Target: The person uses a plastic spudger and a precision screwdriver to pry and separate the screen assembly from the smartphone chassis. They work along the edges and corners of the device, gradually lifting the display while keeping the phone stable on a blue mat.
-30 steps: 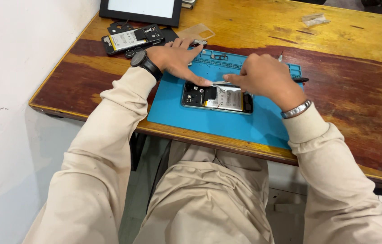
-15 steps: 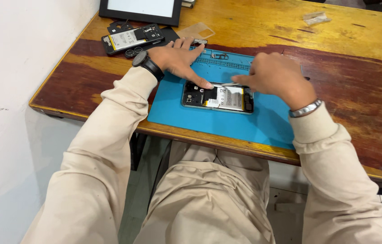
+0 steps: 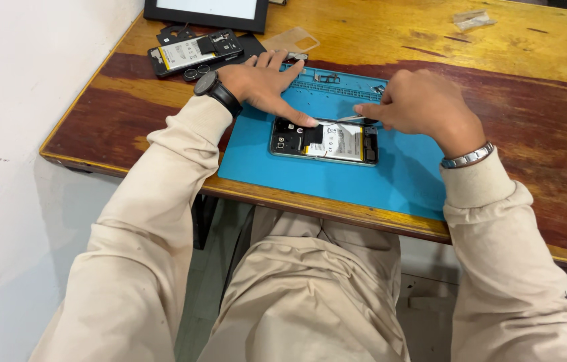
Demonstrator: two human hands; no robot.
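The left hand [image 3: 263, 84] lies flat and spread on the blue mat [image 3: 404, 181], fingers apart, its thumb tip pressing the upper edge of the opened phone [image 3: 323, 141]. It grips nothing; it only pins the phone down. A dark watch [image 3: 208, 86] sits on that wrist.

The right hand [image 3: 421, 107] is curled, thumb and forefinger pinched together on thin tweezers [image 3: 354, 118], whose tip reaches the phone's top edge near the left thumb. A metal bracelet [image 3: 466, 158] circles that wrist.

The phone lies flat in the middle of the mat, long side across, back cover off. Its inside shows: a pale battery with a yellow strip in the middle, dark boards at both ends, camera parts at the left end.

The mat rests on the wooden tabletop [image 3: 538, 87] near its front edge. Beyond the left hand, off the mat, lies a second opened phone [image 3: 193, 52], with a framed tablet [image 3: 209, 12] behind it. A clear bag [image 3: 471, 19] sits well apart at the far right.
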